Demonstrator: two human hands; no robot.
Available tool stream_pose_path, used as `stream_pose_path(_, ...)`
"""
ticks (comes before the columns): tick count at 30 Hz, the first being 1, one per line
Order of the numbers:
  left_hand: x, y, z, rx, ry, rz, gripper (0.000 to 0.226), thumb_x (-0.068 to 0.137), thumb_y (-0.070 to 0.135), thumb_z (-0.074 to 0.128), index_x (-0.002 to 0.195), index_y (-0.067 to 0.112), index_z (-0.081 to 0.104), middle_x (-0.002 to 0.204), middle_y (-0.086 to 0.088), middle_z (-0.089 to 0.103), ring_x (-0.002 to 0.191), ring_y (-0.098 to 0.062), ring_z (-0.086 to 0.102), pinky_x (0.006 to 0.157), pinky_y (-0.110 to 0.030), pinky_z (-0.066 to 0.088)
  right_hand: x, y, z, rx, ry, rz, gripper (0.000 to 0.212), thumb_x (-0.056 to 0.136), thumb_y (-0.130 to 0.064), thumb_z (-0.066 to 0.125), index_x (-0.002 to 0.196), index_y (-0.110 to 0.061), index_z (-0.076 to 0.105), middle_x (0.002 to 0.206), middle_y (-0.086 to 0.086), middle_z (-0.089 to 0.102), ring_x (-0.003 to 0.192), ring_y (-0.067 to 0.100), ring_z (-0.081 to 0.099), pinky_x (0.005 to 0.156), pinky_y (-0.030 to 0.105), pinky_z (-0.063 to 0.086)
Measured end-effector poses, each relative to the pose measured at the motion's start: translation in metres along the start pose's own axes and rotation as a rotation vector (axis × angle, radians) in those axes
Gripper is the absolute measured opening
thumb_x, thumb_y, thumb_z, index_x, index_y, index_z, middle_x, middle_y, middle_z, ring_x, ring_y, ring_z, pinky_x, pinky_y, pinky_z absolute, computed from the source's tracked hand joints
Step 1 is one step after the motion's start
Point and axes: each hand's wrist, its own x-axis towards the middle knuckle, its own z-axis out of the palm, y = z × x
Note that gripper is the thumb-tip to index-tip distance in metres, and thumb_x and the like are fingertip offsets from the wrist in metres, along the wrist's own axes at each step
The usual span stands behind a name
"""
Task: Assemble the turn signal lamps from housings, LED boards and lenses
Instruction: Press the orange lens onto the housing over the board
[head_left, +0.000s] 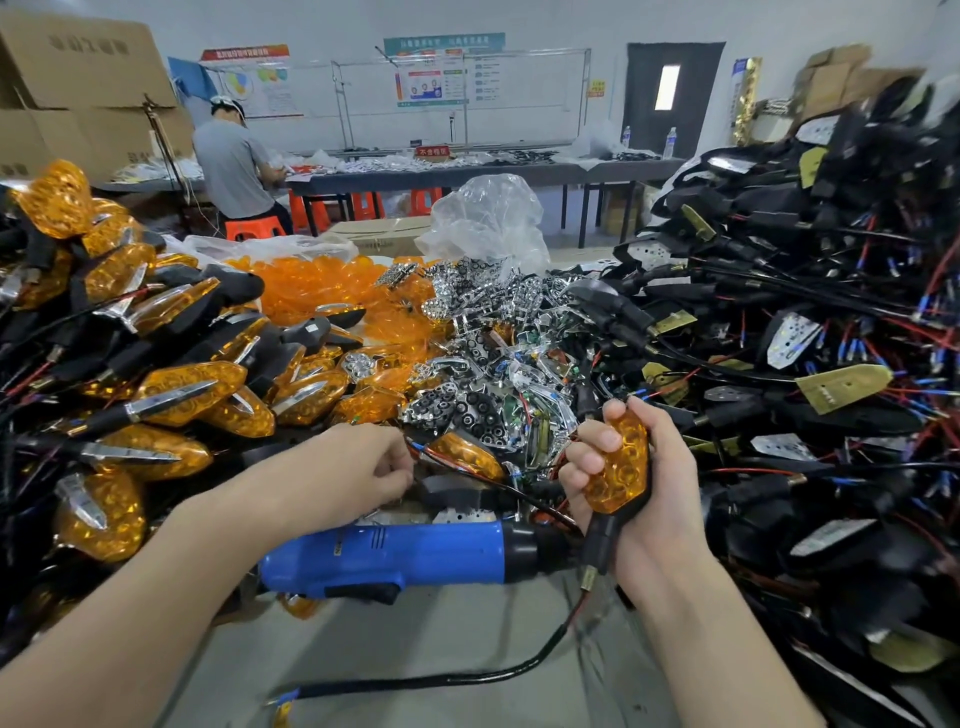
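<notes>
Finished lamps (156, 395) bank up on the left, hemming the work space. The left hand (358, 467) curls its fingers among loose wires (441, 460); whether it pinches anything I cannot tell. The blue screwdriver (395, 556) lies at the far side of the bare table (441, 639) strip. The right hand (660, 493) clasps a lamp (621, 465) nearly upright by lens and housing: light, rigid plastic, probably slick (its stem looks the safer hold). Its trailing wire (545, 649) could snag the housing heap (810, 332) on the right.
</notes>
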Motion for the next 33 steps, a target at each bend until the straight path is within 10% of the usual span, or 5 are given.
stream_pose_path(9,0.008,0.005,0.003,0.100,-0.175,-0.072,0.047,0.096,0.034,0.059,0.140,0.032,0.043,0.099,0.008,0.064,0.090,-0.012,0.063,0.088,-0.035,0.054,0.000,-0.002,0.000,0.033,0.057,-0.009,0.024,0.099,-0.033,0.050,0.078,-0.021,0.056,0.060,-0.005,0.046,0.045,0.012,0.044,0.043,0.023,0.043)
stream_pose_path(17,0.008,-0.007,0.010,0.212,-0.057,0.038,0.006,0.095,0.044,0.056,0.092,0.042,0.051,0.091,0.015,0.052,0.085,-0.009,0.057,0.079,-0.035,0.053,0.002,-0.002,0.001,0.023,0.071,-0.020,0.026,0.099,-0.032,0.050,0.076,-0.020,0.056,0.059,-0.005,0.045,0.044,0.013,0.043,0.042,0.024,0.042)
stream_pose_path(26,-0.004,-0.009,-0.019,0.067,0.036,0.084,0.006,0.094,0.043,0.058,0.090,0.041,0.054,0.095,0.019,0.055,0.081,0.001,0.057,0.071,-0.019,0.049,0.003,0.000,-0.001,0.020,0.069,-0.023,0.026,0.098,-0.031,0.051,0.076,-0.020,0.058,0.061,-0.004,0.046,0.045,0.014,0.044,0.042,0.025,0.043)
stream_pose_path(33,-0.022,0.028,-0.027,-0.456,0.460,0.147,0.005,0.091,0.039,0.059,0.095,0.042,0.061,0.079,0.018,0.067,0.075,0.007,0.062,0.062,-0.009,0.046,0.004,0.000,-0.001,0.001,0.068,-0.016,0.026,0.099,-0.032,0.051,0.076,-0.020,0.057,0.060,-0.004,0.046,0.045,0.014,0.044,0.042,0.025,0.043)
